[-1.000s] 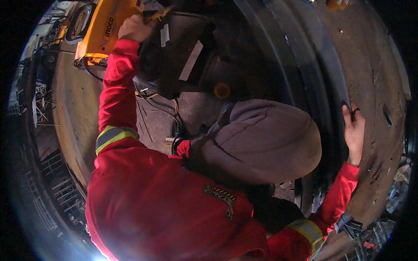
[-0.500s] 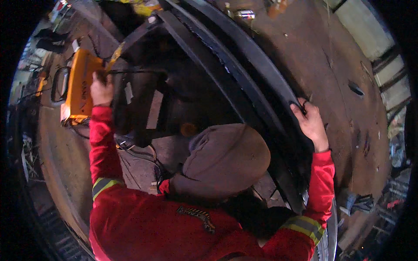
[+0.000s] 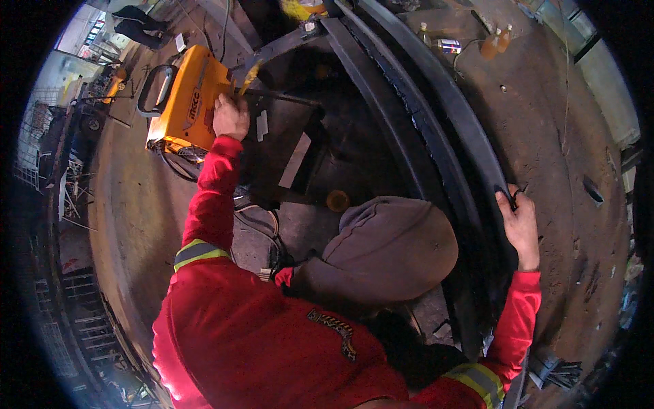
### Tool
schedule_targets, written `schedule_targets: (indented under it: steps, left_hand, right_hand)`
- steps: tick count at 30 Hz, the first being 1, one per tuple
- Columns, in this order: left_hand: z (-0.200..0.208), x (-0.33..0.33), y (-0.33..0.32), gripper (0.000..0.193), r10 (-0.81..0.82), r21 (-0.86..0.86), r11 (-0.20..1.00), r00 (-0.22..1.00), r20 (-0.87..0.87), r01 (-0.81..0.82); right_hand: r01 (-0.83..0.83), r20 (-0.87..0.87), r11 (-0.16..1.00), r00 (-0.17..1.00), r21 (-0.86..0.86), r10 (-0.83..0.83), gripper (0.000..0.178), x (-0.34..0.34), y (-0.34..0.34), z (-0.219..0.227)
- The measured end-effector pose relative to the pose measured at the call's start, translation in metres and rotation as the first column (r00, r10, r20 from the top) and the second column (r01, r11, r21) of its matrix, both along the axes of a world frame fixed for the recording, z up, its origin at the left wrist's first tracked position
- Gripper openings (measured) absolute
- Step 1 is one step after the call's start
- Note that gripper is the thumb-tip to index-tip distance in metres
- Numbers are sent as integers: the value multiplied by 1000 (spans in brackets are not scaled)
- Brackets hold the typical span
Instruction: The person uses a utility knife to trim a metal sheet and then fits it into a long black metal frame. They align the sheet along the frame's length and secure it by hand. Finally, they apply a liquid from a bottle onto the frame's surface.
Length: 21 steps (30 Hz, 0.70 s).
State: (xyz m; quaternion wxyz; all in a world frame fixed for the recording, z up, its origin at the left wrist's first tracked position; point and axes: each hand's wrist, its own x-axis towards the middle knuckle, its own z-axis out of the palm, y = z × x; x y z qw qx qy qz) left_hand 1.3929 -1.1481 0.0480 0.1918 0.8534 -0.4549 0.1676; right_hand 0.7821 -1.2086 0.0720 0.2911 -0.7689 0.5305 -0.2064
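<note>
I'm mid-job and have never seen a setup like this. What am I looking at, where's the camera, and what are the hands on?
There's no machine arm here, just a person's bare hands reaching out of red sleeves. The view comes from a fisheye camera on the head, looking down, so straight edges bend near the rim.

The left hand is at the edge of an orange machine with a dark handle. The right hand has its fingers at the edge of a curved dark bar. How firmly either hand grips, I can't tell.

Beyond the bar, bottles stand on the brown surface.
</note>
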Motion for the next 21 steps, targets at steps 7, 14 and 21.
schedule_targets:
  steps: [7,14,21]
  left_hand:
    - [-6,-14,-1,45,153,143,976,986,68,-162]
    - [-25,-11,5,50,201,221,952,977,65,-210]
    - [-4,-24,2,64,254,391,901,959,-123,-188]
  right_hand:
    - [11,-11,1000,1000,-4,-11,28,0,1,1]
    - [7,60,999,998,-32,-5,29,0,5,-3]
    - [2,34,991,999,-134,2,31,-5,3,-4]
